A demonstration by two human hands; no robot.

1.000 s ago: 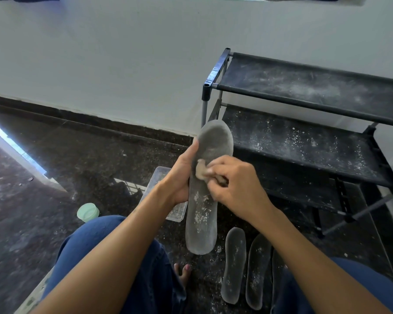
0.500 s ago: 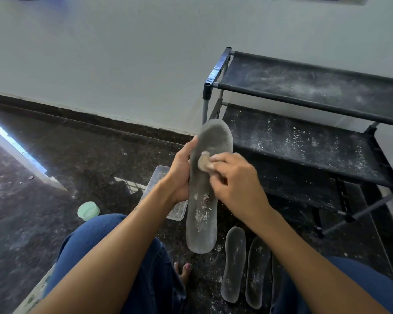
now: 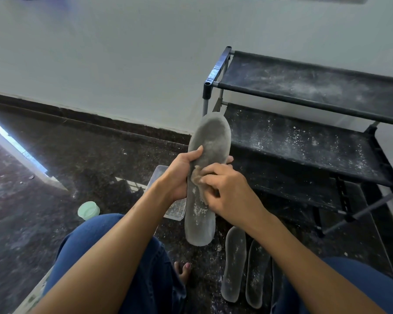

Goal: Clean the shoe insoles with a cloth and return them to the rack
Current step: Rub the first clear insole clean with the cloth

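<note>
Head view: left hand (image 3: 179, 175) grips the grey insole (image 3: 204, 177) upright at mid-length, in front of the shoe rack (image 3: 304, 141); right hand (image 3: 227, 191) pinches the small cloth (image 3: 196, 175) against it. Risks: the thin insole bends under rubbing and slips; loosened white dust falls onto the floor insoles (image 3: 234, 264).

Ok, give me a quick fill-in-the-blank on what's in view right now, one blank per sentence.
1. The left hand grips the grey ____ upright.
2. The right hand presses a small ____ against it.
3. More insoles lie on the ____.
4. The dusty shelves of the rack hold ____ insoles.

Missing words: insole; cloth; floor; no
</note>
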